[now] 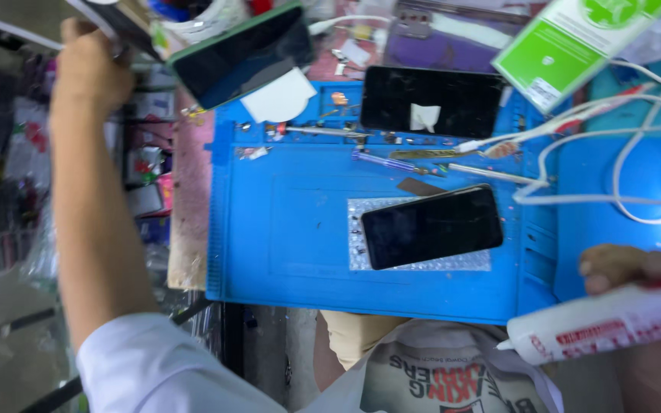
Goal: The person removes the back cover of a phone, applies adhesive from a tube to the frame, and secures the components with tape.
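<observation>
Right hand (627,268): low at the right edge, fingers curled tight around a white squeeze bottle (598,325) with red print; the bottle lies nearly level, its nozzle pointing left, just off the near corner of the mat.

Blue work mat (284,245): covers a worn wooden bench. A dark phone (431,226) lies face up on a patch of bubble wrap (422,264) near the mat's middle.

Mat's far trays: a second phone (431,101) bearing a scrap of white tape, tweezers (323,131), small screws, thin tools. White cables (613,176) loop over the right side.

Left hand (89,65): arm stretched up along the left, the hand closed on a thin dark object at the top edge, too blurred to identify.

Beyond: a green-edged phone (242,53) resting tilted, a green and white card (575,38), and cluttered shelves at left.
</observation>
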